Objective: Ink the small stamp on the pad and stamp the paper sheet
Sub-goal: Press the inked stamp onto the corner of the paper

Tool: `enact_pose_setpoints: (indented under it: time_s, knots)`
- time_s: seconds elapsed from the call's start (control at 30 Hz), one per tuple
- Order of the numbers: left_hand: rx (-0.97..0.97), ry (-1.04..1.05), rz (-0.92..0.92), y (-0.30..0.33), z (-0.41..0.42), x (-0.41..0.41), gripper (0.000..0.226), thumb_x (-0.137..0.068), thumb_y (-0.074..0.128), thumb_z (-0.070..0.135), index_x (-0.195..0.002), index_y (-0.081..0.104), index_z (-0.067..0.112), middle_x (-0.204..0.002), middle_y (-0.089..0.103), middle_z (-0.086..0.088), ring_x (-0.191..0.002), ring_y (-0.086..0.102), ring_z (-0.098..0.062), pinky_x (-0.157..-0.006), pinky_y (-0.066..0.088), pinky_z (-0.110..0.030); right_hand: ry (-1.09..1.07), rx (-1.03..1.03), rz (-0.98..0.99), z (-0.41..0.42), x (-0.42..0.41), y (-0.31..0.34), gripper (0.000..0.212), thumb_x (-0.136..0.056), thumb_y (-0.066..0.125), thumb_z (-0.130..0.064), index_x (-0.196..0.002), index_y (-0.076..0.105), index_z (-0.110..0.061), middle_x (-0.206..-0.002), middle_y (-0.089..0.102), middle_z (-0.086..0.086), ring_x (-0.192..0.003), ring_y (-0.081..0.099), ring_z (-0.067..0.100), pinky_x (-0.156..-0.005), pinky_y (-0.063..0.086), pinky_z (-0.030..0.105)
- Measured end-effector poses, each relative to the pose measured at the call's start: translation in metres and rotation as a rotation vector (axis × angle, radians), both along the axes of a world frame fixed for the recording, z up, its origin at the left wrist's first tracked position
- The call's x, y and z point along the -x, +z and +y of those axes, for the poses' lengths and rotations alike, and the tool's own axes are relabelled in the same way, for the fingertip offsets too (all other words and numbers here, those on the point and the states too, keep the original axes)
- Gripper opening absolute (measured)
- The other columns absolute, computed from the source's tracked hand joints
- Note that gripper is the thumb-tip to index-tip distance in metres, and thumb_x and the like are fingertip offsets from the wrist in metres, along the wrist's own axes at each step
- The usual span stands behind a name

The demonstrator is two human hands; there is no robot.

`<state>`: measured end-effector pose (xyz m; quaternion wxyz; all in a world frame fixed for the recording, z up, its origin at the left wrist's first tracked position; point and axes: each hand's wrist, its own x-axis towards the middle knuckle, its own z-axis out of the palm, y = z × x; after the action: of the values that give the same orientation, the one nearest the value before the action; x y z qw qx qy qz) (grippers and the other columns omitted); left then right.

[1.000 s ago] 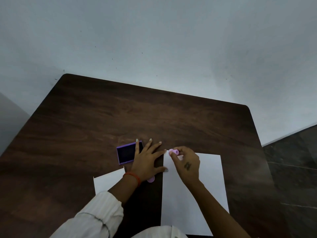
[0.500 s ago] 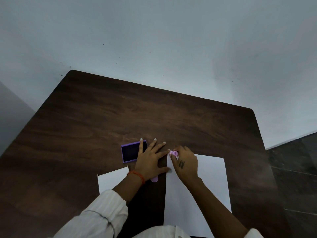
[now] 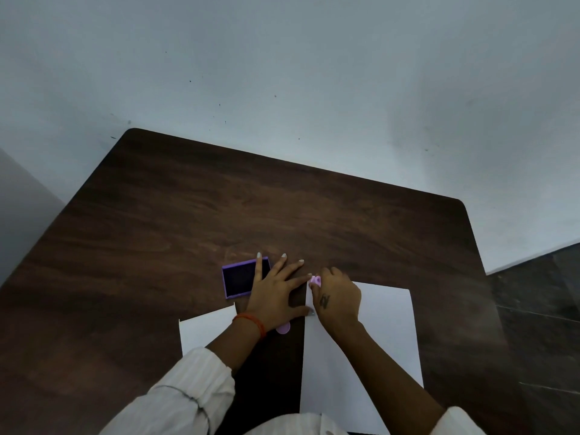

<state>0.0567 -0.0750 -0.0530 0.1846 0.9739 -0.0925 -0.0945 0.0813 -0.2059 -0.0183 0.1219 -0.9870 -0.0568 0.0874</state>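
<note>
My right hand (image 3: 339, 301) pinches a small pink stamp (image 3: 315, 281) and holds it down at the far left corner of the white paper sheet (image 3: 376, 334). My left hand (image 3: 276, 293) lies flat on the table with fingers spread, its index finger across the right edge of the open purple ink pad (image 3: 241, 277) and its thumb touching the sheet's left edge. The pad's dark ink surface faces up. The stamp's face is hidden against the paper.
A second, smaller white sheet (image 3: 204, 331) lies left of my left forearm. A round pink piece (image 3: 283, 328) peeks out beside my left wrist. The dark wooden table (image 3: 188, 215) stretches away to a pale wall; its right edge drops to a dark floor.
My right hand has tipped further over the stamp and pressed lower onto the sheet's corner. My left hand has stayed spread beside the pad.
</note>
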Motion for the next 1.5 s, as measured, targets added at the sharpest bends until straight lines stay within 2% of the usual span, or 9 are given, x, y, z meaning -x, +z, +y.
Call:
enact_pose_setpoints:
  time_s: [0.1, 0.53, 0.73, 0.87, 1.03, 1.13, 1.23, 1.4, 1.5]
  knots:
    - [-0.001, 0.003, -0.008, -0.001, 0.000, 0.000, 0.071, -0.073, 0.054, 0.064, -0.136, 0.031, 0.041, -0.156, 0.017, 0.007, -0.145, -0.001, -0.022, -0.101, -0.028, -0.055, 0.051, 0.080, -0.087, 0.001, 0.000, -0.003, 0.029, -0.092, 0.047, -0.034, -0.102, 0.061, -0.010, -0.108, 0.066, 0.009, -0.104, 0.055, 0.025, -0.088, 0.041, 0.035]
    - [0.016, 0.009, -0.043, -0.008, 0.001, -0.001, 0.067, -0.072, 0.050, 0.067, -0.133, 0.036, 0.042, -0.155, 0.021, 0.008, -0.145, 0.002, -0.022, -0.102, -0.029, -0.054, 0.095, -0.055, -0.030, 0.004, 0.001, -0.009, 0.025, -0.090, 0.052, -0.022, -0.107, 0.057, -0.003, -0.111, 0.061, 0.016, -0.099, 0.058, 0.026, -0.082, 0.047, 0.029]
    - [0.031, 0.015, -0.052, -0.009, 0.000, -0.001, 0.069, -0.072, 0.049, 0.068, -0.134, 0.035, 0.041, -0.155, 0.021, 0.008, -0.145, 0.000, -0.021, -0.097, -0.039, -0.045, 0.156, -0.089, -0.074, -0.001, 0.000, -0.011, 0.024, -0.089, 0.054, -0.018, -0.103, 0.060, 0.001, -0.106, 0.064, 0.019, -0.094, 0.060, 0.029, -0.080, 0.048, 0.030]
    - [0.013, 0.010, -0.029, -0.008, 0.000, -0.001, 0.070, -0.073, 0.050, 0.068, -0.135, 0.033, 0.041, -0.156, 0.019, 0.008, -0.145, -0.001, -0.021, -0.101, -0.031, -0.052, 0.235, -0.077, -0.091, -0.004, 0.000, -0.012, 0.020, -0.088, 0.057, -0.014, -0.096, 0.063, 0.002, -0.097, 0.066, 0.021, -0.086, 0.061, 0.030, -0.073, 0.046, 0.028]
    - [0.015, 0.010, -0.019, -0.008, 0.000, -0.001, 0.071, -0.073, 0.051, 0.067, -0.135, 0.032, 0.041, -0.156, 0.018, 0.008, -0.145, -0.002, -0.021, -0.102, -0.029, -0.053, 0.292, -0.085, -0.148, -0.007, -0.002, -0.012, 0.009, -0.074, 0.072, -0.006, -0.076, 0.066, 0.000, -0.073, 0.068, 0.017, -0.064, 0.064, 0.028, -0.057, 0.049, 0.027]
    - [0.024, 0.009, -0.018, -0.009, 0.000, -0.001, 0.073, -0.072, 0.052, 0.067, -0.136, 0.031, 0.040, -0.156, 0.018, 0.007, -0.145, -0.002, -0.022, -0.103, -0.028, -0.053, 0.381, -0.053, -0.132, -0.012, -0.007, -0.011, 0.014, -0.071, 0.074, -0.008, -0.080, 0.066, -0.001, -0.079, 0.069, 0.016, -0.072, 0.065, 0.029, -0.064, 0.053, 0.030]
    - [0.021, 0.013, -0.023, -0.010, 0.000, -0.001, 0.072, -0.072, 0.053, 0.066, -0.136, 0.031, 0.040, -0.156, 0.018, 0.008, -0.145, -0.002, -0.021, -0.104, -0.027, -0.054, 0.369, -0.048, -0.139, -0.012, -0.005, -0.015, 0.021, -0.065, 0.079, -0.007, -0.079, 0.066, 0.000, -0.078, 0.069, 0.019, -0.070, 0.065, 0.031, -0.061, 0.054, 0.033]
    - [0.031, 0.013, -0.034, -0.010, 0.000, -0.001, 0.072, -0.072, 0.054, 0.065, -0.135, 0.033, 0.040, -0.156, 0.019, 0.007, -0.145, 0.000, -0.022, -0.103, -0.028, -0.054, 0.350, -0.076, -0.119, -0.012, -0.005, -0.017, 0.018, -0.079, 0.066, -0.013, -0.092, 0.063, -0.001, -0.096, 0.066, 0.019, -0.087, 0.061, 0.030, -0.076, 0.050, 0.033]
    - [0.019, 0.002, -0.030, -0.007, 0.000, -0.001, 0.073, -0.071, 0.052, 0.068, -0.136, 0.033, 0.039, -0.155, 0.020, 0.006, -0.145, 0.001, -0.023, -0.102, -0.028, -0.054, 0.321, -0.104, -0.087, -0.014, -0.007, -0.015, 0.017, -0.084, 0.060, -0.018, -0.094, 0.062, -0.003, -0.098, 0.065, 0.015, -0.088, 0.060, 0.025, -0.074, 0.044, 0.027]
